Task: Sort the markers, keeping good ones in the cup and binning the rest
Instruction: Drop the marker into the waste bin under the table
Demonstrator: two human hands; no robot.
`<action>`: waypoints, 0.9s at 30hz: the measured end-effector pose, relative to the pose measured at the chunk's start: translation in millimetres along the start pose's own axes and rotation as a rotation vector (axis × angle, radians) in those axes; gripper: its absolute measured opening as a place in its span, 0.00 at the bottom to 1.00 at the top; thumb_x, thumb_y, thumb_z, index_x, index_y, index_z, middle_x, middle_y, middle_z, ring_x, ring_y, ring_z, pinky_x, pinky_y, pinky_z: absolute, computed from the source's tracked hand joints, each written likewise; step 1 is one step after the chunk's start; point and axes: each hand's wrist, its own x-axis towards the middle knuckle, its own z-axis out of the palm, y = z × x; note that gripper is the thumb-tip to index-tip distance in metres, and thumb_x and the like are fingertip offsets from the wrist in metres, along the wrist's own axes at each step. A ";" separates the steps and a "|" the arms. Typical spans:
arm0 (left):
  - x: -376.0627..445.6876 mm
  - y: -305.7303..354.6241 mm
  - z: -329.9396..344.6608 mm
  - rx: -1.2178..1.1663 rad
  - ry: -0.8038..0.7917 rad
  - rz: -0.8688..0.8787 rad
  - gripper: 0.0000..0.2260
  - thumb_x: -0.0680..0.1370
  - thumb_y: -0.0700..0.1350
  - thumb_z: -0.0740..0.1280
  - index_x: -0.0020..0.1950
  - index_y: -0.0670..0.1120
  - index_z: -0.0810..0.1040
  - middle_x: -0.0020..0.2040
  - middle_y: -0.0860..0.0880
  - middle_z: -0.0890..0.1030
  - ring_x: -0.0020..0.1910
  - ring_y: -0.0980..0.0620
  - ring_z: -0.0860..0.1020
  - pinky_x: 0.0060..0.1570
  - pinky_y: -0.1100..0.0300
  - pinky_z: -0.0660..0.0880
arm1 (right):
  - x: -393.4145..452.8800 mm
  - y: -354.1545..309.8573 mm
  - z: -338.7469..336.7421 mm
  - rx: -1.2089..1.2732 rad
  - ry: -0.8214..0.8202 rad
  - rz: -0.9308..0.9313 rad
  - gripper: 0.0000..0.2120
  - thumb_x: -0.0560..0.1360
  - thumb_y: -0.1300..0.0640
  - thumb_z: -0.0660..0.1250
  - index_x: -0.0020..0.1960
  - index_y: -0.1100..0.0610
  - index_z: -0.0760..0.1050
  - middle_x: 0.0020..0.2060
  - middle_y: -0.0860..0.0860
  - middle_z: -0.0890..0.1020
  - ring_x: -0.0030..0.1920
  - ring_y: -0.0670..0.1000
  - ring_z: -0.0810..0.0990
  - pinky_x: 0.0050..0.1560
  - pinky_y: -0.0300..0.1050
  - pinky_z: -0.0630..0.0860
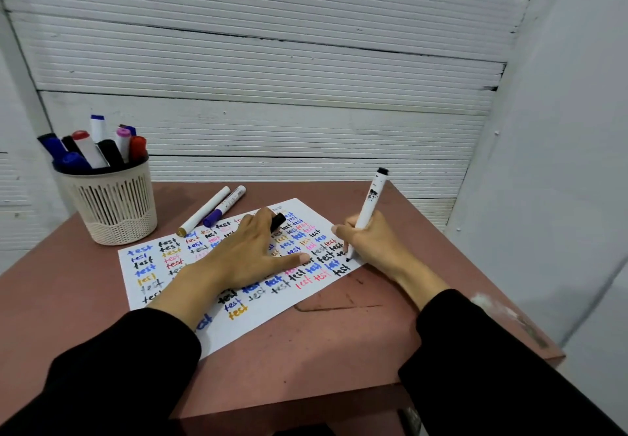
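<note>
We count eleven markers, one cup, one sheet of paper and two hands on one tabletop [339, 350].

In the slatted cup [112, 204] we make out eight markers [90, 150] standing on end, though some overlap and the tally there may be off by one. Two more markers [217, 209] lie side by side on the tabletop between the cup and the paper [244, 316]. One white marker [368, 207] is in the right hand [370, 248], and one black cap [278, 221] is under the left hand [244, 252]. The paper carries dozens of written words, too many for us to count.
</note>
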 end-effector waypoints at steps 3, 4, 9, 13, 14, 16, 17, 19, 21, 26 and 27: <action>0.2 0.3 -0.6 0.010 -0.005 -0.004 0.30 0.67 0.74 0.61 0.55 0.53 0.60 0.52 0.53 0.67 0.53 0.54 0.69 0.47 0.53 0.69 | 0.0 1.2 0.1 -0.007 0.008 -0.006 0.23 0.75 0.64 0.67 0.25 0.56 0.64 0.22 0.52 0.69 0.24 0.47 0.69 0.25 0.36 0.66; 0.2 0.1 -0.7 0.011 -0.006 -0.006 0.30 0.67 0.74 0.61 0.55 0.53 0.60 0.52 0.54 0.67 0.53 0.54 0.69 0.47 0.53 0.69 | 1.3 2.0 0.1 -0.005 0.034 0.000 0.22 0.75 0.65 0.67 0.25 0.56 0.64 0.22 0.51 0.69 0.23 0.46 0.69 0.26 0.36 0.66; 0.0 -0.1 -0.9 0.020 -0.007 0.004 0.29 0.67 0.74 0.61 0.53 0.52 0.60 0.51 0.54 0.67 0.52 0.54 0.68 0.47 0.53 0.71 | 4.4 5.7 -1.9 0.017 0.087 0.040 0.22 0.74 0.67 0.66 0.25 0.55 0.63 0.19 0.47 0.67 0.22 0.44 0.67 0.25 0.36 0.66; 0.3 -0.4 -0.8 0.019 -0.005 0.002 0.29 0.68 0.74 0.61 0.54 0.53 0.60 0.52 0.54 0.67 0.53 0.54 0.68 0.47 0.53 0.70 | 4.5 5.3 -0.1 -0.023 0.072 0.017 0.22 0.75 0.64 0.67 0.26 0.55 0.62 0.19 0.45 0.66 0.21 0.43 0.66 0.25 0.34 0.63; 0.2 -0.9 -0.8 0.020 -0.004 0.002 0.29 0.67 0.74 0.61 0.54 0.53 0.60 0.52 0.54 0.67 0.53 0.55 0.68 0.47 0.53 0.71 | 4.1 4.6 -0.1 -0.034 0.065 0.016 0.21 0.74 0.64 0.67 0.26 0.56 0.63 0.20 0.47 0.67 0.22 0.43 0.66 0.25 0.35 0.63; 0.2 -0.8 -0.9 0.021 -0.008 0.002 0.29 0.67 0.74 0.61 0.53 0.53 0.60 0.52 0.54 0.66 0.53 0.55 0.68 0.47 0.53 0.70 | 3.1 3.3 -0.9 -0.040 0.050 0.027 0.20 0.73 0.66 0.66 0.26 0.57 0.63 0.22 0.53 0.66 0.23 0.46 0.66 0.26 0.36 0.64; 0.1 -0.7 -0.7 0.021 -0.010 0.001 0.29 0.67 0.74 0.61 0.53 0.53 0.60 0.52 0.54 0.66 0.53 0.54 0.68 0.46 0.53 0.70 | 2.9 3.2 -1.3 -0.031 0.055 0.034 0.19 0.72 0.67 0.65 0.26 0.57 0.63 0.23 0.54 0.66 0.23 0.47 0.66 0.26 0.37 0.64; 0.2 -0.5 -0.7 0.023 -0.012 0.000 0.29 0.67 0.74 0.61 0.53 0.53 0.60 0.52 0.54 0.66 0.53 0.54 0.68 0.46 0.54 0.69 | 3.1 3.8 -2.2 -0.011 0.101 0.046 0.20 0.72 0.68 0.64 0.25 0.56 0.63 0.21 0.51 0.67 0.22 0.46 0.66 0.25 0.36 0.65; 0.4 -0.5 -1.1 0.023 -0.013 0.003 0.28 0.67 0.74 0.61 0.52 0.53 0.60 0.51 0.54 0.66 0.53 0.55 0.68 0.47 0.53 0.70 | 3.6 4.6 -2.8 -0.003 0.123 0.050 0.21 0.73 0.66 0.65 0.25 0.55 0.64 0.19 0.46 0.68 0.22 0.44 0.67 0.25 0.35 0.65; 0.6 -1.7 -0.7 0.024 -0.014 -0.002 0.28 0.67 0.74 0.61 0.51 0.54 0.59 0.49 0.55 0.65 0.51 0.55 0.68 0.47 0.53 0.70 | 3.7 4.6 -2.2 -0.037 0.114 0.049 0.22 0.72 0.68 0.64 0.24 0.54 0.61 0.19 0.47 0.65 0.25 0.49 0.67 0.30 0.38 0.64; 0.7 -1.5 -0.6 0.022 -0.014 -0.003 0.28 0.67 0.74 0.61 0.51 0.54 0.59 0.49 0.55 0.65 0.50 0.55 0.67 0.46 0.53 0.69 | 4.0 4.8 -2.3 -0.043 0.122 0.046 0.22 0.71 0.67 0.64 0.23 0.53 0.61 0.20 0.48 0.65 0.27 0.51 0.67 0.31 0.40 0.64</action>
